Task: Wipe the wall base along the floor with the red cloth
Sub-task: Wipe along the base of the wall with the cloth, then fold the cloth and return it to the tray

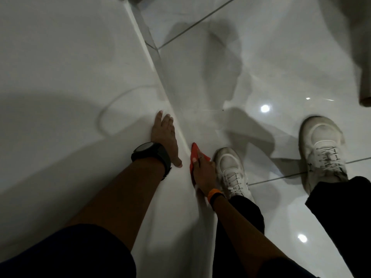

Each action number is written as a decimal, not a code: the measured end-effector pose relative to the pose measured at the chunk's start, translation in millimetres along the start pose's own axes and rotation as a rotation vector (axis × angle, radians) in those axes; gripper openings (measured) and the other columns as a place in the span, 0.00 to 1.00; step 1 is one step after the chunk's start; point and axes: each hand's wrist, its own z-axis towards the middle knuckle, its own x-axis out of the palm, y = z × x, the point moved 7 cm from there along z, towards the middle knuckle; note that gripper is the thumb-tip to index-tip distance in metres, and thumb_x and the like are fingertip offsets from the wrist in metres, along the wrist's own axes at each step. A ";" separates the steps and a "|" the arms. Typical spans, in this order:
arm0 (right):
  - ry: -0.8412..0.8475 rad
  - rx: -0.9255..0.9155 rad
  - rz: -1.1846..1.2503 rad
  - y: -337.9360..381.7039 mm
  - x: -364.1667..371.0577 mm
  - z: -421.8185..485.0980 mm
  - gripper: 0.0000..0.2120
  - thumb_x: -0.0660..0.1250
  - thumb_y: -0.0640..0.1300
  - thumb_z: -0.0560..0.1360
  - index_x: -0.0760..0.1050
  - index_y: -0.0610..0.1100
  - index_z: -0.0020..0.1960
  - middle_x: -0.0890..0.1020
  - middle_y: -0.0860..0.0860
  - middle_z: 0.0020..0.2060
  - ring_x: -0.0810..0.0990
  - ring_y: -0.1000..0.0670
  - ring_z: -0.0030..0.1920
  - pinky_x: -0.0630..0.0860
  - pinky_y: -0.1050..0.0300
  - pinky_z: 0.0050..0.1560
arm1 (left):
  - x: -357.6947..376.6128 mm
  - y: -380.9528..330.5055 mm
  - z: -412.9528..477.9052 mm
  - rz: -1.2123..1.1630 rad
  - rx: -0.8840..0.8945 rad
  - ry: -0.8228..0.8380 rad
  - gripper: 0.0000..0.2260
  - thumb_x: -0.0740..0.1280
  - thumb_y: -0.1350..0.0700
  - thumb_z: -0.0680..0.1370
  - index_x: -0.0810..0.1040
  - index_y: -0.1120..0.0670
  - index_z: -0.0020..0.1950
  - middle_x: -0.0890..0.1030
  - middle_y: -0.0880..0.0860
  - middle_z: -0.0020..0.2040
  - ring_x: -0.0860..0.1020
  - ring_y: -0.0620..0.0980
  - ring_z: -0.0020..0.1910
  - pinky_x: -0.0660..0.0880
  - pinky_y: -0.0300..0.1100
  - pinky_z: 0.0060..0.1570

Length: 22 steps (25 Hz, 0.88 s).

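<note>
The red cloth (194, 155) is pressed against the wall base (160, 77), the pale strip where the white wall meets the tiled floor. My right hand (202, 171) grips the cloth, with an orange band on its wrist. Flat against the white wall (70, 67), a little above the base, rests my left hand (165, 135), fingers spread, a black watch on the wrist. Most of the cloth is hidden under my right hand.
Two white sneakers (230, 169) (321, 149) stand on the glossy white floor tiles (261, 67), the nearer one right beside the cloth. Dark trouser legs show at the lower right. A brownish object (365, 87) stands at the right edge.
</note>
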 end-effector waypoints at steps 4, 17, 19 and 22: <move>0.048 0.019 0.264 1.7 -29.8 -39.6 0.20 0.57 0.49 0.87 0.70 0.45 0.77 0.81 0.42 0.69 0.81 0.43 0.65 0.76 0.43 0.71 | 5.4 -1.1 -29.9 -0.036 0.016 -0.002 0.57 0.56 0.21 0.73 0.43 0.62 0.84 0.41 0.63 0.84 0.40 0.61 0.85 0.36 0.62 0.80; 0.255 -0.115 1.214 165.0 -245.4 -147.8 0.23 0.67 0.45 0.81 0.72 0.39 0.74 0.81 0.35 0.67 0.83 0.34 0.63 0.82 0.37 0.62 | -128.6 15.5 -167.6 -2.050 0.377 -0.545 0.29 0.66 0.52 0.84 0.58 0.37 0.82 0.79 0.54 0.71 0.82 0.57 0.65 0.81 0.54 0.63; 0.177 -0.185 1.170 201.9 -289.4 -172.8 0.23 0.65 0.34 0.77 0.71 0.33 0.72 0.82 0.31 0.61 0.83 0.33 0.58 0.84 0.39 0.59 | -169.2 44.4 -206.2 -2.103 0.376 -0.797 0.26 0.67 0.59 0.84 0.68 0.43 0.79 0.80 0.52 0.68 0.85 0.55 0.59 0.83 0.56 0.58; -0.026 -0.274 0.964 256.5 -361.0 -222.3 0.14 0.63 0.30 0.71 0.78 0.35 0.56 0.82 0.38 0.42 0.80 0.39 0.43 0.81 0.48 0.47 | -224.5 84.9 -261.6 -2.047 0.330 -1.030 0.24 0.68 0.62 0.82 0.73 0.46 0.76 0.81 0.51 0.66 0.83 0.53 0.62 0.81 0.54 0.62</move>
